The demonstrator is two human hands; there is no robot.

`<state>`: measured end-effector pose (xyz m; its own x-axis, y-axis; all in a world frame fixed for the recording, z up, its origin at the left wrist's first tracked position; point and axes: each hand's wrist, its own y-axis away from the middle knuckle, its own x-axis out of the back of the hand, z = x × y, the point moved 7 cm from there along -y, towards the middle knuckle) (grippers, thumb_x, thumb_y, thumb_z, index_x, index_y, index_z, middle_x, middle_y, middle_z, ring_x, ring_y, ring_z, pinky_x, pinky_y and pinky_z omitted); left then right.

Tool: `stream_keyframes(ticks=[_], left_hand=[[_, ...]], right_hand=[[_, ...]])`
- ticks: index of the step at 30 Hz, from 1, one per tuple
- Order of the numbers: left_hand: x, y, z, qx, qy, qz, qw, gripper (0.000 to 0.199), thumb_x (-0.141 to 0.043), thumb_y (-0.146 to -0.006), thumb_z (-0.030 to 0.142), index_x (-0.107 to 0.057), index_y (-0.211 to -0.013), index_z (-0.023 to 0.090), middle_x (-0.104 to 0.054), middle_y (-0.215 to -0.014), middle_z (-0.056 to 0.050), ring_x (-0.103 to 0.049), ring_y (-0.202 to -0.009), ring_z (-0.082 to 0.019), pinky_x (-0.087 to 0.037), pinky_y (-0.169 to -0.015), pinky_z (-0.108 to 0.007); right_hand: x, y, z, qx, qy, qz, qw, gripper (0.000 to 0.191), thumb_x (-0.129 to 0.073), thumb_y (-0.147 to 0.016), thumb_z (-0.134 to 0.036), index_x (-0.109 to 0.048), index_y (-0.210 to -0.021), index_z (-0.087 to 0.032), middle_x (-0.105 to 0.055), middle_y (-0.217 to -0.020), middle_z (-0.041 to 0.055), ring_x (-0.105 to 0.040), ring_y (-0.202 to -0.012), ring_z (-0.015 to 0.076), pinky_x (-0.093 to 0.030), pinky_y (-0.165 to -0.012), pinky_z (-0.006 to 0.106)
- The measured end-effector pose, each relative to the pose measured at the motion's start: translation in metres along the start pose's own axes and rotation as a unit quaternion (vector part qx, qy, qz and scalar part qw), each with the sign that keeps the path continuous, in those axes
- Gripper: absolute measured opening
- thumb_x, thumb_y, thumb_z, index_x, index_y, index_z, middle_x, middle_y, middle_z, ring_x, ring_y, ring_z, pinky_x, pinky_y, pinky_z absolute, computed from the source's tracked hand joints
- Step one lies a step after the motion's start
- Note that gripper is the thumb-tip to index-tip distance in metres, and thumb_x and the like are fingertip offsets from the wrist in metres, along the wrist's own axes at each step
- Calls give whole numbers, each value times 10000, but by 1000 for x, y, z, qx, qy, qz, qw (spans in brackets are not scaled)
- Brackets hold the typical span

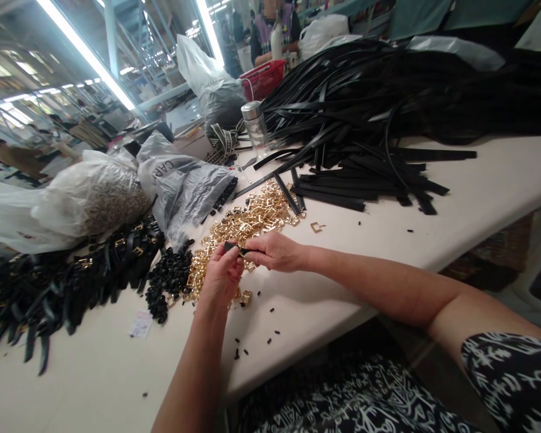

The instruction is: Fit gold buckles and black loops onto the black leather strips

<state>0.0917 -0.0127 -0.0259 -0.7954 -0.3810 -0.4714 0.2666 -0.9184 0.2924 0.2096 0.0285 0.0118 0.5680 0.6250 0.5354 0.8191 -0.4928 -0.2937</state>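
Both of my hands meet over the white table, closed on one short black strap (231,246). My left hand (224,273) pinches it near its left end between thumb and fingers. From the right, my right hand (274,251) grips the same strap, its fingers partly hiding it. A glint of gold shows at the strap between the hands; its shape is too small to make out. Just behind and beneath lies a heap of gold buckles (247,219). Left of my left hand sits a pile of small black loops (169,273).
Finished-looking black straps with buckles (99,261) lie at the left. Long black strips (342,102) are heaped at the back right. Plastic bags (184,180), a metal-capped bottle (255,126) and a red basket (265,79) stand behind. A person (288,27) is at the far side.
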Motion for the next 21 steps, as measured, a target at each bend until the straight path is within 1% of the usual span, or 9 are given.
stream_keyframes(ticks=[2, 4, 7, 10, 13, 15, 18, 21], left_hand=[[-3, 0, -3, -10, -6, 1, 1000, 342, -864, -506, 174, -659, -780, 168, -632, -700, 43, -537, -495, -8, -456, -488, -91], [-4, 1, -4, -25, -19, 3, 1000, 346, -869, -507, 185, -655, -777, 165, -639, -701, 39, -554, -510, -20, -461, -493, -101], [-4, 2, -1, -57, -36, -2, 998, 322, -872, -520, 203, -645, -746, 164, -645, -690, 34, -584, -545, -42, -482, -530, -127], [-4, 5, 4, -81, -62, -31, 994, 269, -854, -566, 219, -652, -736, 168, -657, -690, 21, -605, -575, -62, -504, -576, -159], [-5, 7, 5, -81, -81, -48, 992, 252, -833, -597, 246, -679, -781, 170, -682, -724, -3, -615, -583, -77, -509, -585, -184], [-6, 8, 5, -78, -94, -50, 991, 255, -829, -602, 269, -686, -783, 162, -681, -705, -9, -608, -564, -80, -504, -571, -190], [-8, 9, 6, -89, -120, -46, 988, 232, -828, -609, 270, -674, -733, 148, -646, -635, 6, -582, -533, -73, -489, -552, -186], [-2, 5, 10, -100, -113, -18, 988, 228, -833, -604, 255, -662, -704, 143, -636, -632, 16, -580, -540, -64, -489, -559, -177]], right_hand=[[1, 0, 0, 27, 45, 20, 998, 226, -491, -925, -266, -525, -733, -152, -565, -674, -9, -469, -592, 84, -336, -581, 205], [1, 0, 0, 33, 63, 27, 997, 248, -486, -929, -282, -522, -720, -154, -564, -676, -7, -460, -605, 88, -320, -589, 209], [3, 1, 1, 24, 52, 26, 998, 257, -483, -929, -303, -547, -731, -152, -562, -665, -12, -447, -597, 85, -306, -586, 208], [6, 1, 2, 4, 16, 17, 1000, 292, -480, -921, -332, -565, -708, -151, -531, -621, -28, -424, -566, 77, -298, -563, 200], [9, 1, 3, -12, -1, 24, 1000, 332, -479, -901, -339, -526, -629, -154, -467, -562, -44, -399, -534, 70, -279, -530, 195], [11, 1, 2, -10, 17, 35, 999, 319, -492, -879, -311, -507, -600, -156, -444, -545, -49, -389, -527, 69, -264, -523, 197], [12, 1, -1, 1, 70, 42, 997, 278, -506, -859, -269, -537, -608, -153, -478, -566, -41, -397, -543, 73, -260, -542, 209], [12, 1, -4, -2, 75, 35, 997, 193, -513, -851, -235, -607, -704, -151, -554, -636, -21, -439, -589, 86, -288, -573, 211]])
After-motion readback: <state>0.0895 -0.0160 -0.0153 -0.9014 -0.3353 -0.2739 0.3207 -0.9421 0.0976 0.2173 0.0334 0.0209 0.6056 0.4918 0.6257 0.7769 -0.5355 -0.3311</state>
